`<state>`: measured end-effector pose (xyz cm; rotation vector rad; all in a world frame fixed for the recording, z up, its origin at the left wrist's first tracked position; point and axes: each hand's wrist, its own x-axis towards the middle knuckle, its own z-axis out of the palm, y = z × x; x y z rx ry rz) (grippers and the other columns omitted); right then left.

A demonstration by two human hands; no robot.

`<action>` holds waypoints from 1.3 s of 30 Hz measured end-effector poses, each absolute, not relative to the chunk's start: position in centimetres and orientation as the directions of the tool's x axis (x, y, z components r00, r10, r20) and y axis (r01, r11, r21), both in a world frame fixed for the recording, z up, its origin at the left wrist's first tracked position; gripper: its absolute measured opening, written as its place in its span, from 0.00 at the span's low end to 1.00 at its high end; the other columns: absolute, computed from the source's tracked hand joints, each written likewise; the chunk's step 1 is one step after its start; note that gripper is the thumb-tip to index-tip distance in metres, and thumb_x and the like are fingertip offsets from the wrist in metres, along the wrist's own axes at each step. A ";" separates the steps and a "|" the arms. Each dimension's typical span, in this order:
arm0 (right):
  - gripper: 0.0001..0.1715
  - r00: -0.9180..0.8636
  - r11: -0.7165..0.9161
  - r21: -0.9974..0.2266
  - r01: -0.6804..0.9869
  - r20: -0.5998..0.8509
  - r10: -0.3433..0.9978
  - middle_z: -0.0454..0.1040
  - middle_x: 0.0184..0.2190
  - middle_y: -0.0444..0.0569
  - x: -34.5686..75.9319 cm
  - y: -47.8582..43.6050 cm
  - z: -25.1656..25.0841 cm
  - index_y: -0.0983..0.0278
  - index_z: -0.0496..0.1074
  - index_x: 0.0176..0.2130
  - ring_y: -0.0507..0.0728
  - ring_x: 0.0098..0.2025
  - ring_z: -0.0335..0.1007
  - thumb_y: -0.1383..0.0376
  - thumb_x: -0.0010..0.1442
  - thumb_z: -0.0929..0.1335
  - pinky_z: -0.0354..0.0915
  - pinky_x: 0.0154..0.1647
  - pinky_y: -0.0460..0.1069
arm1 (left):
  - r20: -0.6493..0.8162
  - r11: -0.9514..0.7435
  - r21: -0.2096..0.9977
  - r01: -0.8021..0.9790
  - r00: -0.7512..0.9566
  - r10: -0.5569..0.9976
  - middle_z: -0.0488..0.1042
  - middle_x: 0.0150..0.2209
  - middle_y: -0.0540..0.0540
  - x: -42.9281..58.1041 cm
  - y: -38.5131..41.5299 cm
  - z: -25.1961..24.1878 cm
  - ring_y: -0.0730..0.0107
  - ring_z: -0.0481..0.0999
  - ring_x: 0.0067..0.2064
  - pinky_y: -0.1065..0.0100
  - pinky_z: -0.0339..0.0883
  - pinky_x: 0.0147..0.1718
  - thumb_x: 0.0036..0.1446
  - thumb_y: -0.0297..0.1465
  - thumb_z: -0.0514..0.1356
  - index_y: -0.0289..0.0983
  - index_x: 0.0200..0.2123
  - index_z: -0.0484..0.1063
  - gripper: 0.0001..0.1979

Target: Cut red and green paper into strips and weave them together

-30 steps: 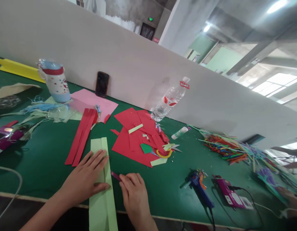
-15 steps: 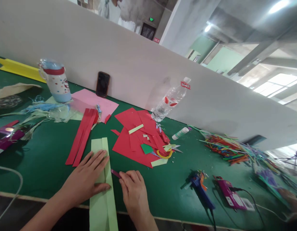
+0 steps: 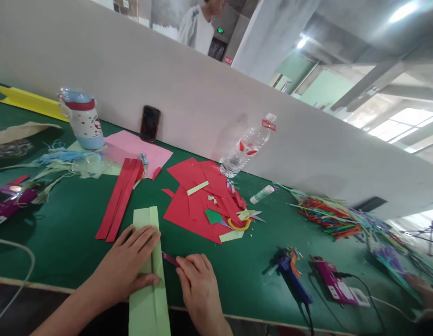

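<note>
A long strip of light green paper (image 3: 146, 310), folded along its right side, runs from the table over its front edge. My left hand (image 3: 134, 259) lies flat across it, fingers stretched out and pressing it down. Just right of the paper, my right hand (image 3: 198, 284) is closed around a slim purple craft knife (image 3: 170, 259). Its thin tip points at the folded edge of the paper; whether it touches cannot be made out. Two red paper strips (image 3: 118, 200) lie beyond my left hand.
Red paper pieces (image 3: 183, 214) and scissors (image 3: 240, 225) lie ahead, near a glue stick (image 3: 261, 194) and a tilted water bottle (image 3: 246, 149). A glue gun (image 3: 293, 275) and a purple power strip (image 3: 333, 282) lie right. Behind stand a phone (image 3: 150, 123) and a flask (image 3: 82, 121).
The green paper and my left hand have shifted slightly toward me. My right hand and the craft knife have also moved a little nearer. A person has come into view behind the partition.
</note>
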<state>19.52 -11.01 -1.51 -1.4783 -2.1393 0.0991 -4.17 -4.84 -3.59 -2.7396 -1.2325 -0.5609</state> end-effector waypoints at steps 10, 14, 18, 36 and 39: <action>0.16 -0.268 0.403 -0.330 0.853 0.386 0.883 0.74 0.35 0.50 19.6 -11.4 -1.7 0.60 0.75 0.48 0.59 0.36 0.68 0.65 0.72 0.60 0.66 0.38 0.53 | 0.377 -0.650 0.046 0.759 0.589 0.715 0.66 0.65 0.37 -4.3 -3.7 -4.1 0.49 0.63 0.66 0.49 0.49 0.64 0.58 0.62 0.51 0.39 0.60 0.68 0.40; 0.14 -0.263 0.397 -0.303 0.866 0.398 0.879 0.74 0.34 0.49 19.4 -11.3 -1.6 0.60 0.76 0.47 0.58 0.35 0.69 0.66 0.71 0.61 0.65 0.36 0.52 | 0.387 -0.653 0.039 0.756 0.591 0.708 0.64 0.67 0.37 -4.4 -3.8 -4.9 0.51 0.62 0.67 0.51 0.42 0.67 0.59 0.62 0.49 0.36 0.66 0.61 0.43; 0.15 -0.261 0.392 -0.307 0.867 0.391 0.883 0.74 0.35 0.50 19.6 -11.2 -1.7 0.60 0.75 0.49 0.58 0.35 0.69 0.66 0.71 0.61 0.66 0.37 0.52 | 0.392 -0.655 0.040 0.754 0.591 0.704 0.62 0.67 0.38 -4.5 -3.9 -4.9 0.52 0.61 0.68 0.52 0.41 0.68 0.59 0.61 0.49 0.36 0.67 0.58 0.44; 0.15 -0.258 0.396 -0.316 0.862 0.398 0.880 0.74 0.36 0.51 19.1 -10.2 -1.6 0.61 0.75 0.49 0.58 0.36 0.70 0.66 0.71 0.61 0.67 0.39 0.53 | 0.365 -0.643 0.076 0.762 0.579 0.729 0.61 0.68 0.38 -4.3 -4.0 -4.7 0.52 0.60 0.68 0.51 0.43 0.67 0.59 0.62 0.48 0.37 0.69 0.55 0.45; 0.14 -0.265 0.401 -0.317 0.860 0.393 0.880 0.74 0.36 0.51 18.9 -10.0 -1.7 0.61 0.75 0.49 0.59 0.36 0.69 0.67 0.70 0.62 0.67 0.38 0.52 | 0.367 -0.640 0.083 0.764 0.573 0.733 0.61 0.68 0.38 -4.3 -4.0 -4.7 0.52 0.60 0.68 0.51 0.44 0.67 0.59 0.62 0.48 0.37 0.69 0.55 0.45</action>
